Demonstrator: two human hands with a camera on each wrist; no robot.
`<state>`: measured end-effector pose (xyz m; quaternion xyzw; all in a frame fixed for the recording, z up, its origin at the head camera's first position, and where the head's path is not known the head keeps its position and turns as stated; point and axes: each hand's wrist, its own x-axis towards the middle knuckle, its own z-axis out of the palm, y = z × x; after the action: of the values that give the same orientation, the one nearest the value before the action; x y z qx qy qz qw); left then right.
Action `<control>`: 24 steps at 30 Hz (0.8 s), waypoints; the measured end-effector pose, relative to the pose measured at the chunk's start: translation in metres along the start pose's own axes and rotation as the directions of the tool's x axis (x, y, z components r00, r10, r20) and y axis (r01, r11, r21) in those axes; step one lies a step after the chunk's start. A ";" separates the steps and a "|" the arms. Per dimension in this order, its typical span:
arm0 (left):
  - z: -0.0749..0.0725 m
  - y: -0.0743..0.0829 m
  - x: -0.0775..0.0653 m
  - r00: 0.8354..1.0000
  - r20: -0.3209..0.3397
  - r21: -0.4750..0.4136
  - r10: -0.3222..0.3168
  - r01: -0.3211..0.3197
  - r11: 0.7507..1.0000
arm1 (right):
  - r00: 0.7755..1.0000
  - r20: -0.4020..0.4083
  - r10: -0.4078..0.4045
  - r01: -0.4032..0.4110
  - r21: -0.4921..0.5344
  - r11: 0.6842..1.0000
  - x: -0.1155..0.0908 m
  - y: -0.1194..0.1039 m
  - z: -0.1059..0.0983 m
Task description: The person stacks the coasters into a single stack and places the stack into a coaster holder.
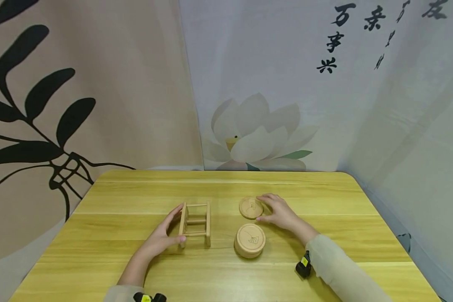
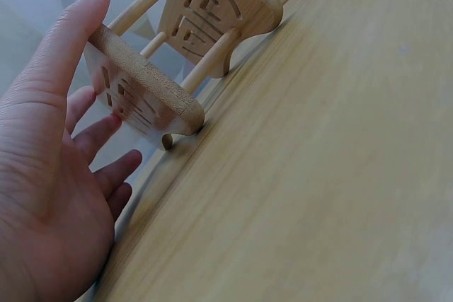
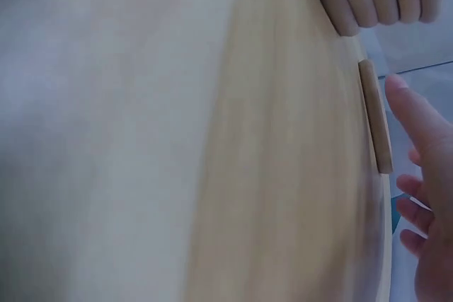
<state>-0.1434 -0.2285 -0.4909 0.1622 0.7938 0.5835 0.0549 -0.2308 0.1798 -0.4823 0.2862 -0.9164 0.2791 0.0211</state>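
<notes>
On the left of the table in the head view, a small wooden coaster rack [image 1: 196, 221] stands with two side panels joined by rods. My left hand [image 1: 162, 235] holds its left panel, thumb at the near end and fingers at the far end. The left wrist view shows cut-out slots in the rack's panels [image 2: 212, 8]. To the right, a single round wooden coaster [image 1: 250, 208] with a leaf engraving lies flat. Around its right edge, my right hand [image 1: 281, 213] has thumb and fingers spread; the right wrist view shows the thumb apart from the coaster [image 3: 376, 118].
Just in front of the single coaster sits a stack of several round coasters [image 1: 250, 240], its top one engraved with a leaf. Everything stands on a wood-grain table [image 1: 136, 197]. Behind the table hangs a printed curtain [image 1: 272, 75].
</notes>
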 end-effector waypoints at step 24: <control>0.000 -0.001 -0.001 1.000 0.002 -0.011 0.013 -0.013 1.000 | 0.994 0.106 -0.004 0.005 -0.007 1.000 0.014 0.002 0.004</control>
<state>-0.1426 -0.2295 -0.4924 0.1676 0.7896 0.5879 0.0531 -0.2430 0.1718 -0.4843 0.3025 -0.9166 0.2601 -0.0260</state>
